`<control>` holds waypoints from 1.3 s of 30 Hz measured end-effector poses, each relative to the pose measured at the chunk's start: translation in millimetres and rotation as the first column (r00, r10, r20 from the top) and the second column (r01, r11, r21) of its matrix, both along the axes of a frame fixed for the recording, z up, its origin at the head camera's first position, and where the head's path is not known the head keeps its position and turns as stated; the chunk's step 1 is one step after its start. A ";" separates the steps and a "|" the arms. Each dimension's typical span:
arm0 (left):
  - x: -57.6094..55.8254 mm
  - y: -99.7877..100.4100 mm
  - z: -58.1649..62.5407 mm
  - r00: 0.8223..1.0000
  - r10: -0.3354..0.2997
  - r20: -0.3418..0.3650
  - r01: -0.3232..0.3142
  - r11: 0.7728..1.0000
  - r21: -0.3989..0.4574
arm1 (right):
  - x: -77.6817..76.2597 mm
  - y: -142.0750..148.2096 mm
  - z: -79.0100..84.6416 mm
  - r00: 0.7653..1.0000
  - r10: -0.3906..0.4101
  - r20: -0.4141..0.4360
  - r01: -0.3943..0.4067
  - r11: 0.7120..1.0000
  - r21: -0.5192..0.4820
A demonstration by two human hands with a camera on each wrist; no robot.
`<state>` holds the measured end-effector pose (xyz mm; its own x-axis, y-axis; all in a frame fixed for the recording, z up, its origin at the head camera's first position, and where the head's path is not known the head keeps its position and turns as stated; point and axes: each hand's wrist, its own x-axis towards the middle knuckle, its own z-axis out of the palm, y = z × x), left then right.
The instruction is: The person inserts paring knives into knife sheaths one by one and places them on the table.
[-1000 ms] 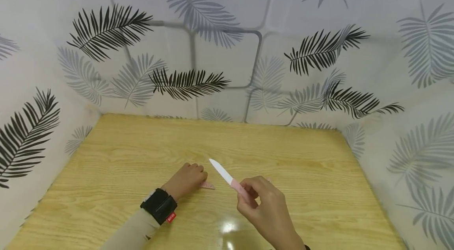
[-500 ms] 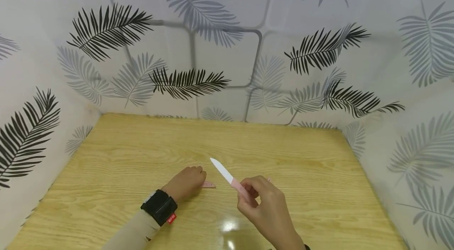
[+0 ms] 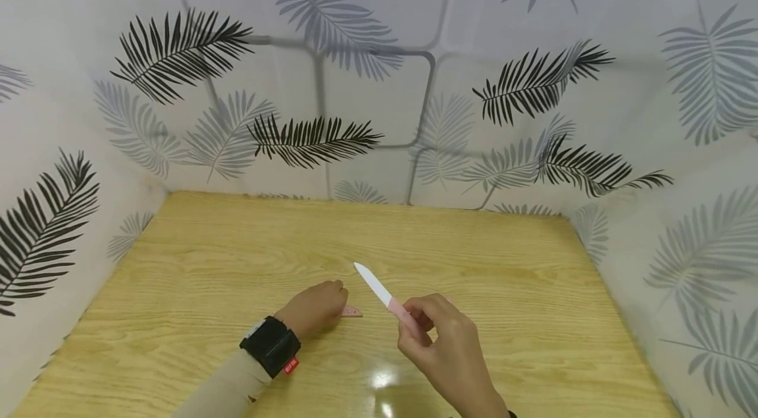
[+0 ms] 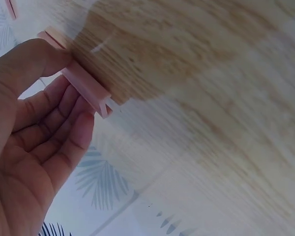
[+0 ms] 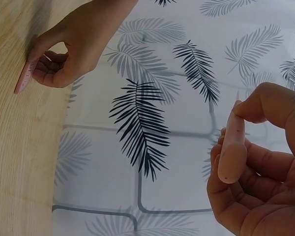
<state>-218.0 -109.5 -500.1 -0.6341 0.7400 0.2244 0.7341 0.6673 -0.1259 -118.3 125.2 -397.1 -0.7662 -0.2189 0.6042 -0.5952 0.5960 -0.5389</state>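
— What lies closest to the camera, and is anything in the way?

— Nearest is the right hand (image 3: 441, 339), raised off the wooden table (image 3: 533, 286). It pinches the pink handle of a small knife (image 3: 385, 296) between thumb and curled fingers, and the white blade points up and away to the left. A bright glare spot sits on the tabletop just in front of it. Nothing stands between the two hands.

— And the other hand?

— The left hand (image 3: 310, 307) is a little farther off, low on the table, with a black strap (image 3: 271, 345) round the wrist and a beige sleeve (image 3: 225, 388) behind it. Its fingers are curled, and the thumb and fingers pinch a pink sheath (image 4: 83, 87) that lies against the wood; only its end pokes out to the right in the head view.

— How near are sheath and blade?

— Near but apart: the knife is held in the air, just to the right of the sheath (image 3: 352, 311) and above it.

— Beyond them?

— Bare wood to the far edge, then the fabric walls (image 3: 379, 76) printed with black and grey palm leaves, closing in the table on three sides.
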 end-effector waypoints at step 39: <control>1.5 -2.7 20.4 0.921 -0.121 0.370 -0.067 0.887 0.457 | 2.1 -7.4 -5.8 0.999 0.046 0.020 -0.046 0.998 -0.038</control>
